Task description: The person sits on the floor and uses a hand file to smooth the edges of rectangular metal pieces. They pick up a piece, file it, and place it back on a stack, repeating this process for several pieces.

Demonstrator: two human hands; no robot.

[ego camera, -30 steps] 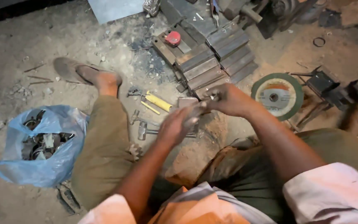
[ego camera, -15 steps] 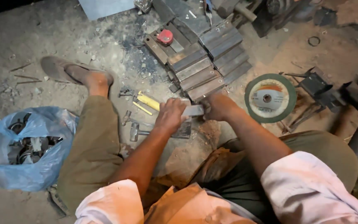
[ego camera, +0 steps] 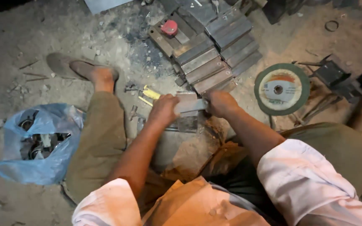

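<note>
Both hands gripped a flat metal bar low over the dirt floor.

The left hand (ego camera: 164, 109) and right hand (ego camera: 221, 104) were closed on opposite ends of the metal bar (ego camera: 190, 105), held level just above a small metal plate (ego camera: 187, 124). Stacked steel bars (ego camera: 212, 50) lay beyond; a cutting disc (ego camera: 282, 88) lay to the right, a blue plastic bag (ego camera: 38, 144) to the left.

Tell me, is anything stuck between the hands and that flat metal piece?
Nothing visible. The left hand and the right hand each grip an end of the flat metal piece directly, just above other metal pieces on the ground.
</note>
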